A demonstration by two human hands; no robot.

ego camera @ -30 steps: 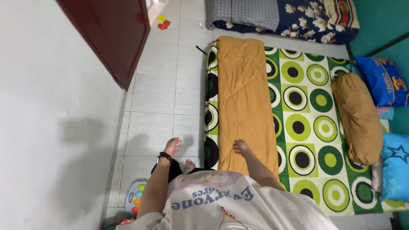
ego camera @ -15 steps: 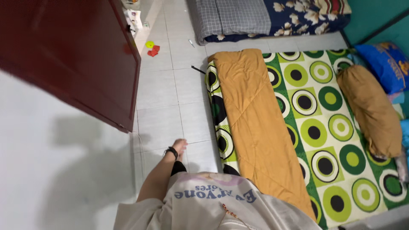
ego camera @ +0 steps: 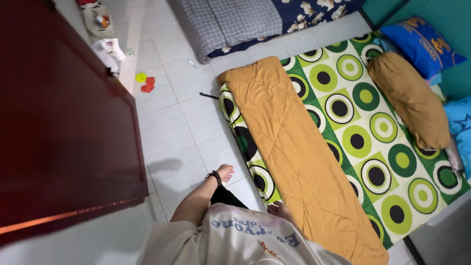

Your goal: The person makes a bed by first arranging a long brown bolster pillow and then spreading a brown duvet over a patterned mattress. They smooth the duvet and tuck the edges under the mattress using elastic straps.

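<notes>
Mustard quilt [ego camera: 294, 157] on patterned mattress [ego camera: 387, 132], left hand [ego camera: 225, 172] open, empty; red door [ego camera: 59, 127] beside

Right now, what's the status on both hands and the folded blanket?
Left hand open, empty, over the floor tiles. Right hand hidden behind the shirt. Folded mustard blanket lies flat along the green circle-patterned mattress, untouched. Dark red door close at left.

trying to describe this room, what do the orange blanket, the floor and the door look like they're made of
The folded orange blanket looks like soft quilted fabric: matte, creased, with stitch lines. The floor appears to be pale glazed tile, with grout lines and a faint sheen. The dark red door is probably painted or lacquered wood; its smooth face reflects light.
</notes>
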